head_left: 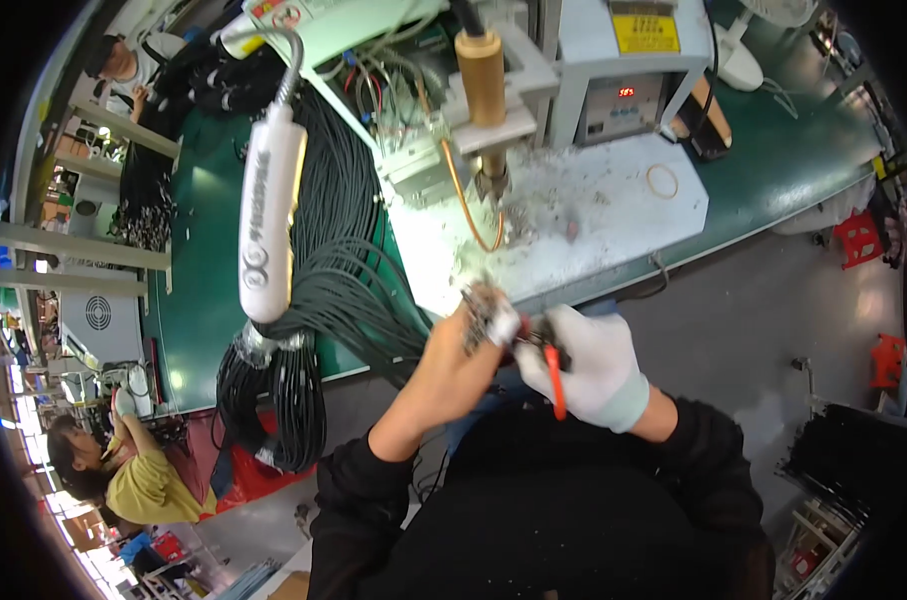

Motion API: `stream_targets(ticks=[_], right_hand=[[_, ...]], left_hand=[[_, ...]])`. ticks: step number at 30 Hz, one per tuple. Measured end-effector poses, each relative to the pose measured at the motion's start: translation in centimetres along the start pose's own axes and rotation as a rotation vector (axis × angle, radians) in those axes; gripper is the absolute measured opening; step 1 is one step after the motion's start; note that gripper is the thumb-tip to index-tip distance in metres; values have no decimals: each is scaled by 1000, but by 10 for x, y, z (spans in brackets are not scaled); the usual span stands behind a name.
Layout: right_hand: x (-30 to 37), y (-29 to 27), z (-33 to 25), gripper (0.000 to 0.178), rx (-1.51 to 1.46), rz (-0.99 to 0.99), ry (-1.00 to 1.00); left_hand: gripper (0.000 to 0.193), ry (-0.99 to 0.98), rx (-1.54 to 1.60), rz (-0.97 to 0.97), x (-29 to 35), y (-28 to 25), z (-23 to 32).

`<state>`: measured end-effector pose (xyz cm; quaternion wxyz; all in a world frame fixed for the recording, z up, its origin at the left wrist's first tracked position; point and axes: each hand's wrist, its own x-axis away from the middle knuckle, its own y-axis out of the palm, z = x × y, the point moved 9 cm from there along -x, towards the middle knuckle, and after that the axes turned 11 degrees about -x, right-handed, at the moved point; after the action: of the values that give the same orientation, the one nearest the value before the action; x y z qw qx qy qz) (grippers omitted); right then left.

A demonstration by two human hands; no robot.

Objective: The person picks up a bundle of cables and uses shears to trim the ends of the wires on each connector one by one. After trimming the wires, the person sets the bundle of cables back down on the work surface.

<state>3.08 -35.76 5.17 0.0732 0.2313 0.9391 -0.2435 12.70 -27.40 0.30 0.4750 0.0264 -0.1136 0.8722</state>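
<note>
My right hand, in a white glove, is closed around a pair of red-handled pliers; their jaws are blurred and partly hidden by my fingers. Beside it, almost touching, my left hand has its fingers bent together, with dark and whitish stuff at the fingertips. What it holds is too blurred to make out. Both hands are just in front of the near edge of a stained white work plate. Over that plate stands a bench machine with a brass-coloured cylinder and a bent copper tube.
A white lamp on a flexible neck hangs at the left. Bundles of black cable lie on the green table, and one tied coil hangs over its edge. A control box stands behind. Two people are at the left.
</note>
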Motion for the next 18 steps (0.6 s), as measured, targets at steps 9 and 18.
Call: stream_targets(ticks=[9,18], right_hand=[[29,-22,33,21,-665,-125,604],[27,-12,25,22,-1008,-248,523]], left_hand=[[15,301,-215,-365,16,43,36],[26,32,193,-432,15,38,31]])
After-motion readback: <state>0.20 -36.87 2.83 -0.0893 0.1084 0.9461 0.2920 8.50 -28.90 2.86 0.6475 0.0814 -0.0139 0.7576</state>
